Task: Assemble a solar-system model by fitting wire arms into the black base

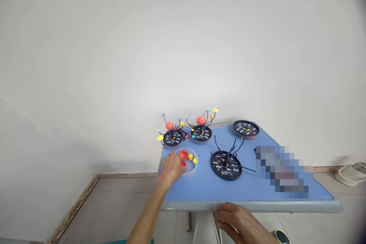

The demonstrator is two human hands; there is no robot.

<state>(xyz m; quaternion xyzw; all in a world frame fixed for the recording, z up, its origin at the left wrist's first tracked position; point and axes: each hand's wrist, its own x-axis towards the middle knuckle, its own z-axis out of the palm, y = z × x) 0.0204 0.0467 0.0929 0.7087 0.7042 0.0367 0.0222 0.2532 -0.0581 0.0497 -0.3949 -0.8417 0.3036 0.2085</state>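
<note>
My left hand (170, 169) reaches over the left side of a clear round dish (191, 174). Its fingers are bent round a red half-ball (183, 164), partly hidden by the hand. Another red half-ball (183, 155) lies just beyond, hollow side up. An orange ball (190, 157) and small yellow and blue pieces (195, 160) are at the dish's right side. My right hand (237, 219) is at the table's front edge, fingers loosely bent and holding nothing visible. Farther in stands a black round base (225, 171) with several bare curved arms.
Two planet models with coloured balls, a left one (173, 137) and a right one (201, 133), stand at the back of the blue table (197, 192). Another black disc (246, 127) sits back right. A blurred-out item (283, 171) lies at the right. The wall (183, 45) is behind.
</note>
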